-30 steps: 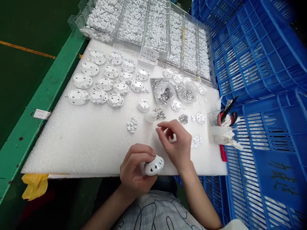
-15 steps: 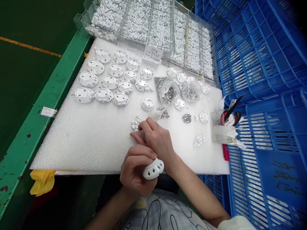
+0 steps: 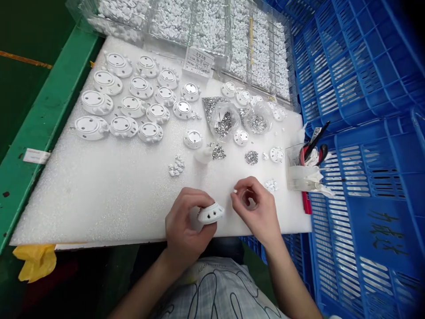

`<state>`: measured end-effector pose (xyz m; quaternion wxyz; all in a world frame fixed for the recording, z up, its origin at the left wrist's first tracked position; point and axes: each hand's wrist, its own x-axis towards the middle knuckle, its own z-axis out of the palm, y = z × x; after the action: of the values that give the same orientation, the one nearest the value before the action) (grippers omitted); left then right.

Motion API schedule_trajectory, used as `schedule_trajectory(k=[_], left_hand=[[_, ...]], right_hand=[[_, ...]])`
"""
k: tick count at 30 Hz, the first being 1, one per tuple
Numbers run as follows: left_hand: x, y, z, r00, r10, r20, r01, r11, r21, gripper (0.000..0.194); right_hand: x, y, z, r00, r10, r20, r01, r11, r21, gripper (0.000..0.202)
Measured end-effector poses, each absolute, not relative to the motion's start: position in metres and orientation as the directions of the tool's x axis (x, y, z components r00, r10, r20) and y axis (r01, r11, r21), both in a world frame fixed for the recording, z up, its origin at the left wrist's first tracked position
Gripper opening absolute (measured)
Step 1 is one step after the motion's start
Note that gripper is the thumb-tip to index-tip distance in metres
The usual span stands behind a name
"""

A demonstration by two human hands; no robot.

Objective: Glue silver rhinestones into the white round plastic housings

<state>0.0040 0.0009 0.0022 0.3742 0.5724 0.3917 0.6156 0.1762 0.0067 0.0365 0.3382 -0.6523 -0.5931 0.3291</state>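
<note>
My left hand (image 3: pixel 190 221) is closed on a white round piece with dark holes around its side (image 3: pixel 211 214), held tilted over the front edge of the foam sheet (image 3: pixel 133 199). To its right, my right hand (image 3: pixel 255 206) pinches a tiny white part (image 3: pixel 235 191) between thumb and forefinger, apart from the round piece. A small pile of white parts (image 3: pixel 176 165) lies ahead of my left hand, and another little white pile (image 3: pixel 271 185) sits just beyond my right hand. A translucent white bottle (image 3: pixel 203 155) stands between them.
Rows of white round pieces (image 3: pixel 122 126) cover the back left. Bowls of silvery bits (image 3: pixel 225 123) and loose silvery piles (image 3: pixel 251 157) are mid-right. Compartment trays of white parts (image 3: pixel 207 29) line the back. A clear holder with scissors (image 3: pixel 295 170) and blue crates (image 3: pixel 358 159) stand right.
My right hand has left the white pile at the left and moved right, carrying a tiny white part. My left hand still grips the round piece, now tipped differently. The view has shifted.
</note>
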Motion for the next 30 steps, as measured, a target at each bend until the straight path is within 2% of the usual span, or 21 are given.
schedule_trajectory(k=[2,5,7,9,14,22,30], left_hand=[[0.004,0.003,0.006,0.047,0.936,0.348,0.096,-0.351,0.931,0.027],[0.005,0.005,0.011,0.144,0.94,0.309,0.223,-0.335,0.915,0.024],[0.006,0.005,0.013,0.16,0.94,0.302,0.264,-0.336,0.904,0.024],[0.006,0.005,0.013,0.164,0.939,0.301,0.282,-0.337,0.898,0.023],[0.007,0.005,0.011,0.187,0.938,0.293,0.303,-0.339,0.891,0.022],[0.004,0.007,0.012,0.249,0.917,0.312,0.287,-0.377,0.881,0.019],[0.003,0.009,0.012,0.276,0.898,0.342,0.27,-0.414,0.869,0.016]], right_hand=[[0.186,0.004,0.034,0.119,0.989,-0.086,0.426,-0.129,-0.895,0.01],[0.192,0.002,0.029,0.069,0.981,-0.182,0.115,-0.189,-0.975,0.01],[0.192,0.002,0.027,0.01,0.976,-0.22,-0.064,-0.219,-0.974,0.014],[0.192,0.001,0.024,-0.021,0.972,-0.234,-0.151,-0.235,-0.96,0.016],[0.193,0.0,0.02,-0.086,0.976,-0.2,-0.184,-0.213,-0.96,0.015],[0.194,0.003,0.025,-0.228,0.967,-0.116,-0.077,-0.137,-0.988,0.009],[0.2,0.008,0.029,-0.307,0.944,-0.119,-0.019,-0.131,-0.991,0.01]])
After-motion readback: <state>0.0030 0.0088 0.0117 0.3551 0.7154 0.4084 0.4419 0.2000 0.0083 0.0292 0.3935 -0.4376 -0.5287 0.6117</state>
